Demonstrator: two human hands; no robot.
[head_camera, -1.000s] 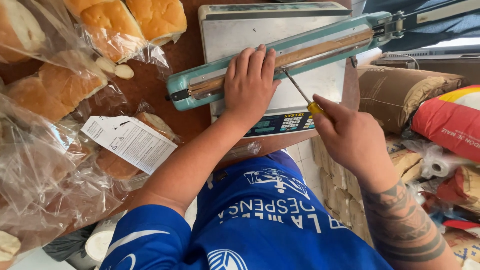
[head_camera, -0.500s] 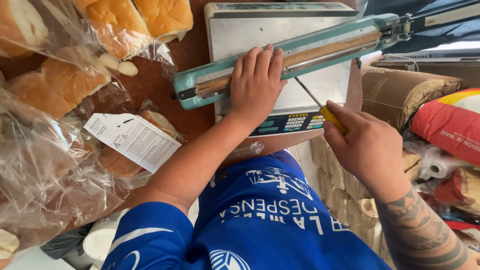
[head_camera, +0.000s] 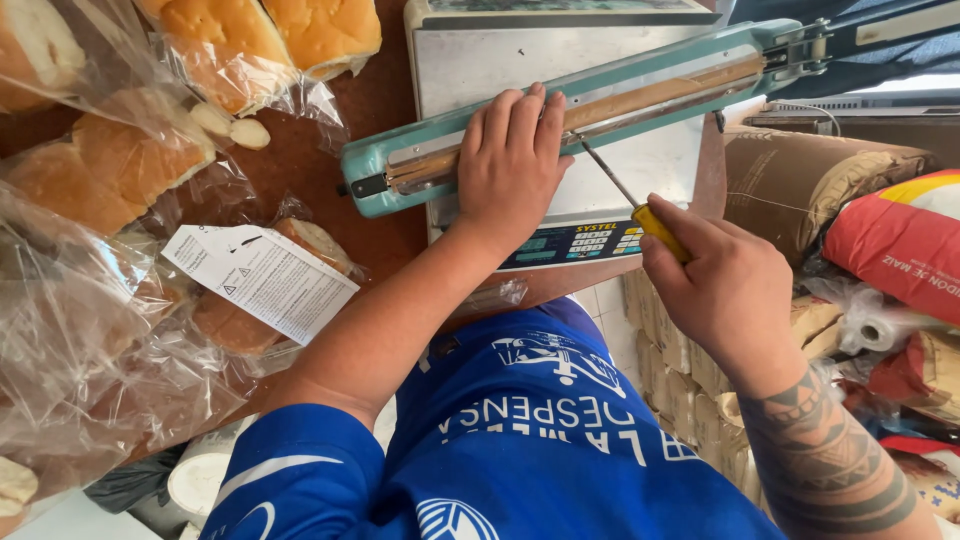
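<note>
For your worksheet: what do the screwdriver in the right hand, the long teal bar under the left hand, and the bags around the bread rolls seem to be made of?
Slim screwdriver in the right hand: bare grey metal shaft by its dull shine, yellow handle probably plastic.
Long teal bar under the left hand: likely painted metal, glossy, with a brownish strip, possibly heat tape.
Clear bread bags: thin plastic film, crinkled, see-through, glinting.

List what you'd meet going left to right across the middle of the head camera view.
Bagged bread rolls → white printed leaflet → left hand pressing the teal sealer bar → yellow-handled screwdriver → right hand → brown paper sack → red sack.
</note>
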